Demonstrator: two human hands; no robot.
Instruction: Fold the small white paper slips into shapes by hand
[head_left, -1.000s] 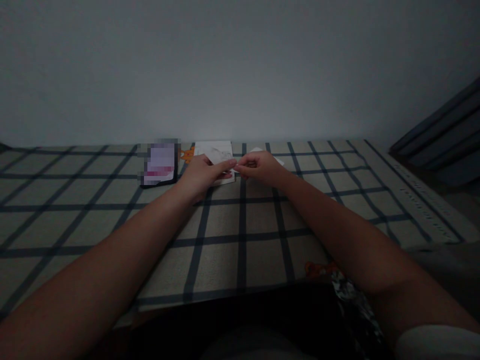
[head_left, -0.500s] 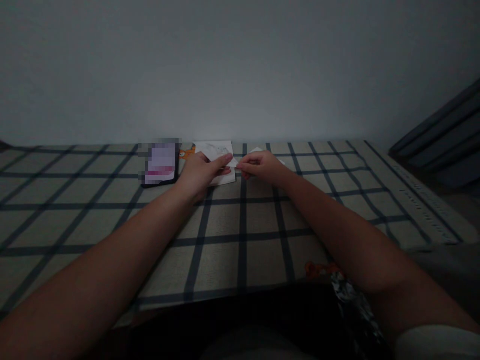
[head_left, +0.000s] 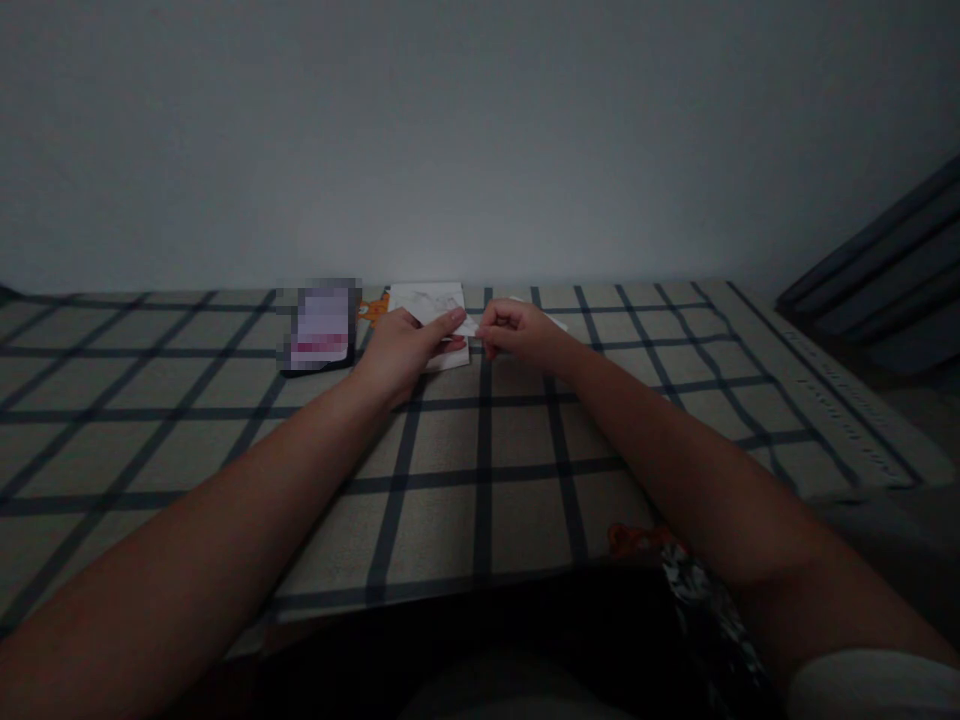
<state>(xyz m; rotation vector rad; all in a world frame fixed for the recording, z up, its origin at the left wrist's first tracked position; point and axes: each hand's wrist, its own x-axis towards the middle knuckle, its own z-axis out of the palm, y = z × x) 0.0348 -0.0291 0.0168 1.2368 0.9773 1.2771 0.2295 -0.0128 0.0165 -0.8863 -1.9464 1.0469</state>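
Observation:
My left hand (head_left: 409, 345) holds a small white paper piece (head_left: 468, 327) between thumb and fingers, above a white sheet (head_left: 439, 295) with faint grey marks. The fingers of my right hand (head_left: 517, 330) are pinched at the right tip of the same small piece. Behind my right hand another white paper (head_left: 556, 322) shows in part. The lower part of the white sheet is partly covered by my left hand.
A phone-like device (head_left: 322, 325) in a dark case, partly pixelated, lies left of my left hand. A checked cloth (head_left: 480, 440) covers the table, with orange printed figures. A pale wall (head_left: 480, 140) stands behind; dark folded fabric (head_left: 885, 270) is at right.
My right hand has shifted very slightly, its fingers curled a little more at the paper's tip. My left hand is nearly still.

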